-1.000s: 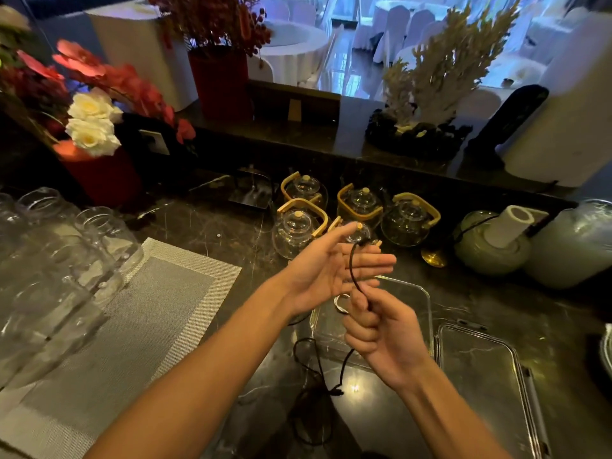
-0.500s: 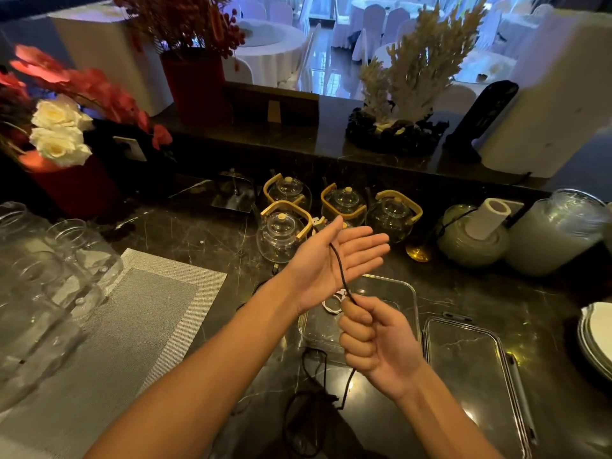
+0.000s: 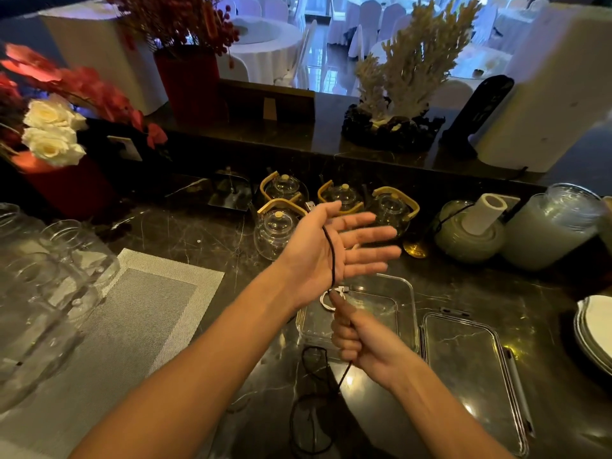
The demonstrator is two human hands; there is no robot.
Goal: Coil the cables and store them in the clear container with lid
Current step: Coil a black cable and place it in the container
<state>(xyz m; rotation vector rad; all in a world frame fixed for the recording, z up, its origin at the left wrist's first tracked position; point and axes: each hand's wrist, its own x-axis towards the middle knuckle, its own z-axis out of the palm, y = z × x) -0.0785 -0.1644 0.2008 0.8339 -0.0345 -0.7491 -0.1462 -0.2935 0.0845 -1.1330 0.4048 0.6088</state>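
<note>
One black cable (image 3: pixel 332 256) is barely started: we drape it across our flat, spread left hand (image 3: pixel 326 248) while our right hand (image 3: pixel 359 339) grips it in a fist, most slack lying on the counter, near the clear container (image 3: pixel 405 313) and its lid (image 3: pixel 470 369).
</note>
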